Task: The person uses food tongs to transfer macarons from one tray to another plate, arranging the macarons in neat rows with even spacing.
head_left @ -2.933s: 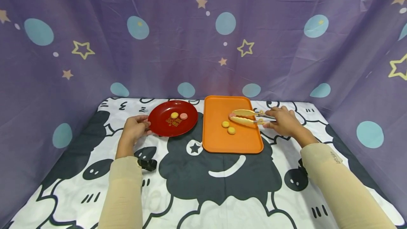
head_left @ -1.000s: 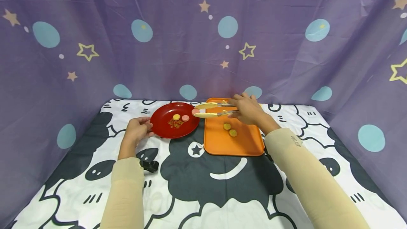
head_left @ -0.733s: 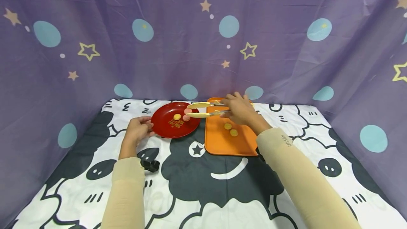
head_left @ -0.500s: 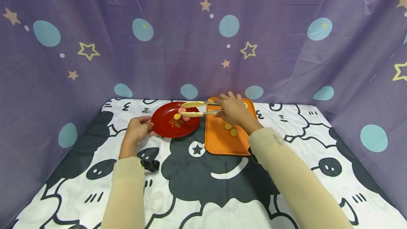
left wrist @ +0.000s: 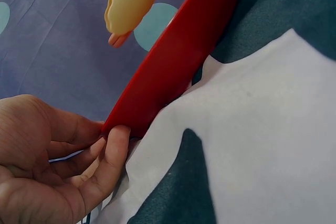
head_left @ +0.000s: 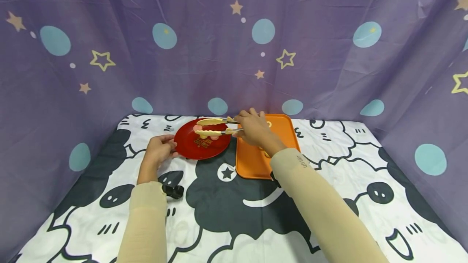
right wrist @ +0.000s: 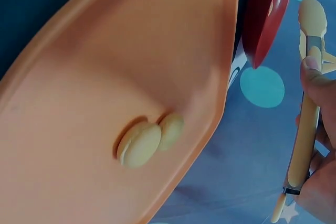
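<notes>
My left hand (head_left: 160, 148) pinches the left rim of a red plate (head_left: 184, 149) between thumb and fingers; the left wrist view shows this grip on the plate's edge (left wrist: 173, 51). In my right hand (head_left: 254, 128) is a pair of tongs (head_left: 215, 133) with cream tips, reaching over the plate. A pink macaron (head_left: 197, 128) sits at the tong tips; in the left wrist view this macaron (left wrist: 119, 39) hangs above the rim. Behind the tongs, another pink macaron (head_left: 214, 137) and a yellow one on the plate are partly hidden.
An orange tray (head_left: 252, 169) lies right of the plate, under my right forearm. Two yellow macarons (right wrist: 140, 144) rest on it, mostly hidden in the head view. A sheep-patterned cloth (head_left: 226, 202) covers the table; a purple curtain (head_left: 204, 72) hangs behind.
My right hand has carried the tongs and pink macaron leftward from the orange tray to over the red plate. My left hand has kept its hold on the plate's rim.
</notes>
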{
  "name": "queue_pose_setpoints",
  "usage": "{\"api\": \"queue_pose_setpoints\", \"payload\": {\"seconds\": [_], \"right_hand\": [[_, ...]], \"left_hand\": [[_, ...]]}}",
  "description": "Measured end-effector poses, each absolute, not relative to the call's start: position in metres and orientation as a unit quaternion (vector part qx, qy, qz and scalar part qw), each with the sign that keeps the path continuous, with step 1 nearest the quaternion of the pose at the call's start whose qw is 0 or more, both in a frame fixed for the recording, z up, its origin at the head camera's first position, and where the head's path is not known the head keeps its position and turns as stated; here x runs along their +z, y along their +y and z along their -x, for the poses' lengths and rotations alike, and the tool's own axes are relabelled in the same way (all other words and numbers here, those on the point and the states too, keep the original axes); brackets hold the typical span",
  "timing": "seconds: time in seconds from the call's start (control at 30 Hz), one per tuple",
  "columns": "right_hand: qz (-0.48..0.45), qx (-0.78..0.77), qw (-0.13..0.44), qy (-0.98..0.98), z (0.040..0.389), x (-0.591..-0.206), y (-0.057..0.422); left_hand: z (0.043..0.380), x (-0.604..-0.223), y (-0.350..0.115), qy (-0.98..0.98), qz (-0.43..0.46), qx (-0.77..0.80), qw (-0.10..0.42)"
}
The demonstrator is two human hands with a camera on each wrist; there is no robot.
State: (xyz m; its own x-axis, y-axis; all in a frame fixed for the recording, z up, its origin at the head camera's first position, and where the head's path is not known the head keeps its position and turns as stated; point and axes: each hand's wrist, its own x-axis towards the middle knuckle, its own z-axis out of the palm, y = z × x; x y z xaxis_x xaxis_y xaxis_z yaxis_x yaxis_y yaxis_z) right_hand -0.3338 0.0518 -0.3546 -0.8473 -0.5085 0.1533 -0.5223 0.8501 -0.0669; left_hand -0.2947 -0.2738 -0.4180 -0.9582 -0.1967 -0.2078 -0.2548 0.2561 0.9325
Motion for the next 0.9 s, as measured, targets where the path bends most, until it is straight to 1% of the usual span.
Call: {"api": "queue_pose_setpoints", "payload": {"seconds": [0.47,0.77,0.9], "right_hand": [[-0.242,0.037,0.080,-0.966,0.335,-0.366,0.029],[-0.218,0.045,0.050,-0.974,0.336,-0.377,0.018],[-0.216,0.044,0.046,-0.974,0.338,-0.381,0.014]], "left_hand": [[0.294,-0.417,-0.273,0.792,0.144,0.593,0.027],[0.297,-0.420,-0.274,0.792,0.145,0.592,0.026],[0.297,-0.420,-0.274,0.792,0.143,0.593,0.026]]}}
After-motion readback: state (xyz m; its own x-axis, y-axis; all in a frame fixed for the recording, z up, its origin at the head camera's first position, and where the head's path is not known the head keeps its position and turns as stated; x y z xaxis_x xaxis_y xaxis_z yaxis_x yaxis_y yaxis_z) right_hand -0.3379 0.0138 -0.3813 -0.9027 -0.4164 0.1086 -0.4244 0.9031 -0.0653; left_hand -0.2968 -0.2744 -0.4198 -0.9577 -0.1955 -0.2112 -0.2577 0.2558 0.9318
